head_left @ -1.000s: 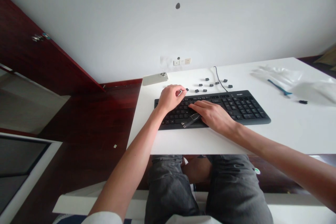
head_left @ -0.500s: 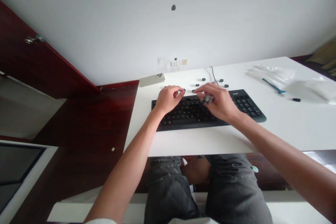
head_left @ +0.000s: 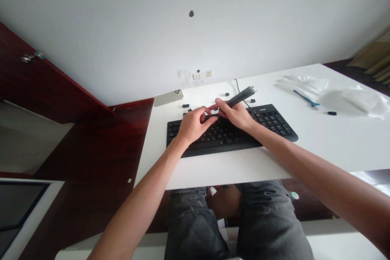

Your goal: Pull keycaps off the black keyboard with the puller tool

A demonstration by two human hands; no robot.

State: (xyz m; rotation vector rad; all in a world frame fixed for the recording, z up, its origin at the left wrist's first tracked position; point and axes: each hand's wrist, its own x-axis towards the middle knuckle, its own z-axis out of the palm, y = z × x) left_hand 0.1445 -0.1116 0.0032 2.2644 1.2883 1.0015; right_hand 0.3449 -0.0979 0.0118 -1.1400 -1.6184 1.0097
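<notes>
A black keyboard [head_left: 210,146] lies on the white table, with several keys missing from its middle rows. My left hand [head_left: 195,124] is over its upper left part, thumb and fingertips pinched around a small dark piece that looks like a keycap. Close beside it, my right hand [head_left: 236,113] is closed around a dark brush [head_left: 242,96]. The brush slants up and right, its frayed, pale-tipped end in the air. The fingertips of both hands nearly meet, and the brush's lower end is hidden there.
Loose black keycaps [head_left: 185,106] lie behind the keyboard, near its cable [head_left: 237,86]. A phone [head_left: 169,97] lies at the back left of the table [head_left: 323,146]. On the right are a blue tool [head_left: 306,99], a small black piece [head_left: 332,113] and clear plastic bags [head_left: 362,99].
My right hand has moved left toward my left hand and turned, so the brush now points up and right. The whole view has shifted slightly.
</notes>
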